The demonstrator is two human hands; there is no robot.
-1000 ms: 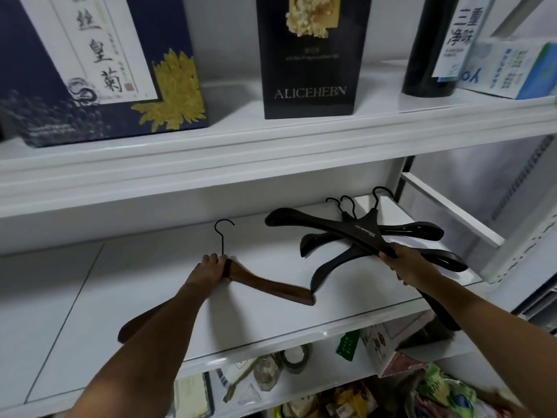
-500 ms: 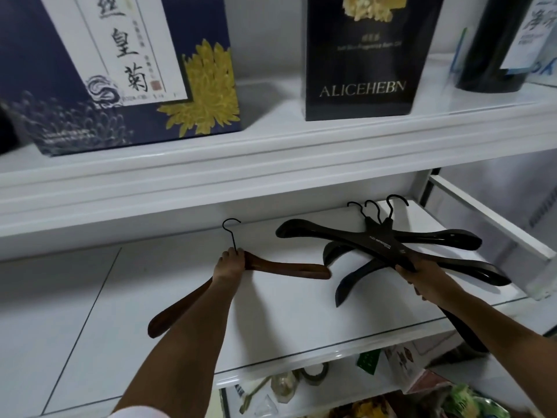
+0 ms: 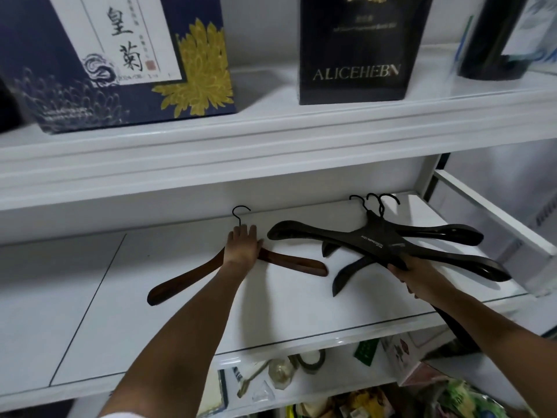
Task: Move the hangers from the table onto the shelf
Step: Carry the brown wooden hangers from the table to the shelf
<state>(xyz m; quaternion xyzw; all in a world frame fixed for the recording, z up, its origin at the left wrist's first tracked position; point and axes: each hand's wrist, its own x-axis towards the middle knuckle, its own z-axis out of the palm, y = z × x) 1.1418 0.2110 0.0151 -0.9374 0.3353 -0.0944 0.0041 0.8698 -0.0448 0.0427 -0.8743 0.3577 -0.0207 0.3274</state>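
A brown wooden hanger point(image 3: 187, 277) lies on the white middle shelf point(image 3: 187, 327), its black hook pointing to the back. My left hand point(image 3: 242, 247) rests on its neck, fingers extended over it. To the right, three black hangers point(image 3: 376, 239) lie fanned in a pile on the same shelf, hooks together at the back. My right hand point(image 3: 413, 274) grips the near arm of the pile; one black arm runs under my wrist past the shelf's front edge.
The upper shelf holds a dark blue gift box point(image 3: 120, 58), a black ALICEHEBN box point(image 3: 355, 49) and a dark bottle point(image 3: 494, 37). A white side rail point(image 3: 494, 212) bounds the shelf at the right. Tape rolls and packets point(image 3: 310, 360) crowd the lower shelf.
Both hands have pushed the hangers deeper onto the shelf. The brown hanger now lies flatter and further back; the black pile has slid back and right. The view moved closer.
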